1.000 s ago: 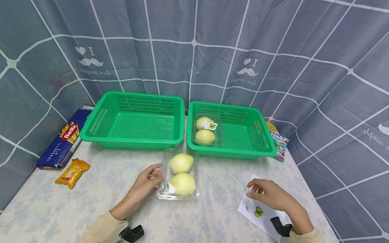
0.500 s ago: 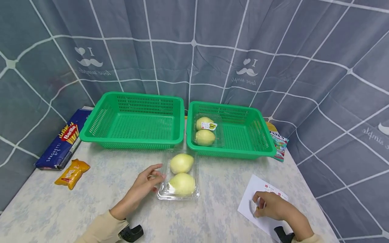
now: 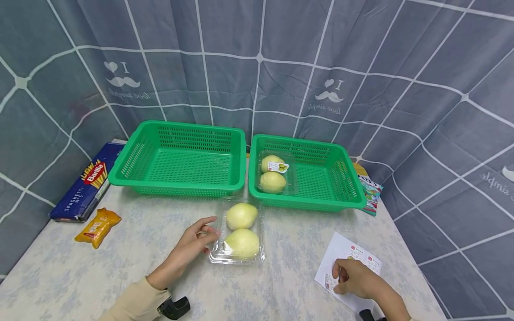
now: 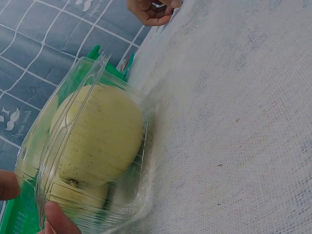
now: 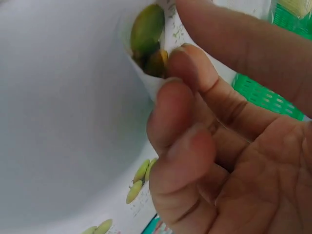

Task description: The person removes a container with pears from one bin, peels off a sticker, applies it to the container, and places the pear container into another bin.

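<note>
A clear plastic clamshell box [image 3: 241,229] holding two pale yellow melons [image 3: 242,243] stands on the table. My left hand [image 3: 192,240] holds its left side; thumb and a finger touch the plastic walls in the left wrist view. To the right lies a white sheet of fruit stickers [image 3: 327,263]. Over it, my right hand [image 3: 355,277] has its fingers curled. In the right wrist view, fingertips pinch the edge of a curled-up sticker [image 5: 147,31] printed with green fruit. Part of that sticker is hidden behind the fingers.
Two green baskets stand at the back. The right basket [image 3: 305,203] holds another clamshell [image 3: 273,174] with a fruit label; the left basket [image 3: 176,187] is bare inside. A spaghetti box [image 3: 86,183], an orange snack packet [image 3: 98,227] and a teal packet [image 3: 371,194] lie at the sides.
My right hand has moved slightly down and right over the sticker sheet, uncovering several printed labels on its upper part. The left hand and the clamshell box have stayed put.
</note>
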A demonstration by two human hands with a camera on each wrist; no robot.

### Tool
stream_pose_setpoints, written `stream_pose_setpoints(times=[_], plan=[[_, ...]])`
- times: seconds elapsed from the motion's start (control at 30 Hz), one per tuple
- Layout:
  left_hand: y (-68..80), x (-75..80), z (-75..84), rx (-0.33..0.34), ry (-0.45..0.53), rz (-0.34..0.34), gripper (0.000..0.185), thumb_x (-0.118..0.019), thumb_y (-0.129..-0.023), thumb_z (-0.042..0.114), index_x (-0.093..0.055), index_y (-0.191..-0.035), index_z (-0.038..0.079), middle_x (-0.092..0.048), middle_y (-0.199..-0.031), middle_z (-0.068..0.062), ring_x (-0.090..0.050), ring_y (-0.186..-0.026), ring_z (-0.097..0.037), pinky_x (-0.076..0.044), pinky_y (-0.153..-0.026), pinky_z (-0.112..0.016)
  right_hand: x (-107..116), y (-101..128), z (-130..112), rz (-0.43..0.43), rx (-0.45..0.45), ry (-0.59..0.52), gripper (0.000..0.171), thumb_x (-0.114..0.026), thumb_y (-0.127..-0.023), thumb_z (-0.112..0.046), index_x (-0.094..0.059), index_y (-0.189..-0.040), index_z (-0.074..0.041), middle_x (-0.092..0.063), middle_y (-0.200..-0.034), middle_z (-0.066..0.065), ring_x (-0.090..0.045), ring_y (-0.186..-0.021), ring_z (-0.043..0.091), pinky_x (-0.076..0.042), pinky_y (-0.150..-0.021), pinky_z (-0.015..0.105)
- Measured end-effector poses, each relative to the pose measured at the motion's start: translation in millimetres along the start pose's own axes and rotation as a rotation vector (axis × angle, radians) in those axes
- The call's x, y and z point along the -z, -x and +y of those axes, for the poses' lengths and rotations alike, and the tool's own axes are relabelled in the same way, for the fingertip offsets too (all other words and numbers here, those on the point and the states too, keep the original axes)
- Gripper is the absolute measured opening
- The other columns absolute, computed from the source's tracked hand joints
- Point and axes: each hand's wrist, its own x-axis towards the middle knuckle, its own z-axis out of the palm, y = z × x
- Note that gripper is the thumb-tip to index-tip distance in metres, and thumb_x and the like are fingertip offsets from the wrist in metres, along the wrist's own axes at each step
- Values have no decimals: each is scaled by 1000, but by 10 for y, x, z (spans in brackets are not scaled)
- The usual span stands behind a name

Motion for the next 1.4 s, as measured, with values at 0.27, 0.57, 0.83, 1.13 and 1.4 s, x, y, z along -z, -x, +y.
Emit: stream_pose_setpoints(times=[0.27,0.57,0.83,1.13,1.4], plan=[[3,-3,-11,-1,8,-3,60,-65,-97,21,-41,-151,7,-53,-110,-6,-53,-84,-12,-53,-67,-26,51,26,-5,-11,57,-13,25,-81,-81,-15,-63,-95,-7,-52,-71,-1,-44,-60,5,-35,-53,22],[3,156,106,-69,-86,17,61,-60,-99,16,-35,-154,7,-54,-127,-18,-57,-103,-21,-55,-77,-31,195,-12,-282,-91,341,-165,29,-76,-89,-25,-65,-107,-5,-55,-74,-7,-48,-65,-3,-45,-57,22],[140,-95,257,-315,-156,115,74,-66,-98,19,-24,-159,14,-56,-128,-17,-61,-105,-19,-53,-82,-25,113,-272,-956,50,468,-210,22,-77,-89,-26,-68,-104,-13,-53,-73,-2,-47,-65,-1,-45,-56,22],[213,-412,316,-455,-230,-179,61,-55,-104,28,-30,-156,8,-63,-107,-8,-60,-82,-4,-50,-74,-20,-258,-588,-1595,166,541,-200,10,-67,-92,-2,-67,-92,-12,-43,-66,-5,-37,-57,-2,-35,-52,17],[165,-354,306,-424,-186,-160,62,-61,-96,4,-35,-153,6,-66,-96,-9,-60,-77,-5,-49,-69,-19,-396,-656,-1789,252,600,-226,17,-63,-87,8,-64,-92,-8,-43,-66,-3,-40,-60,0,-38,-58,16]])
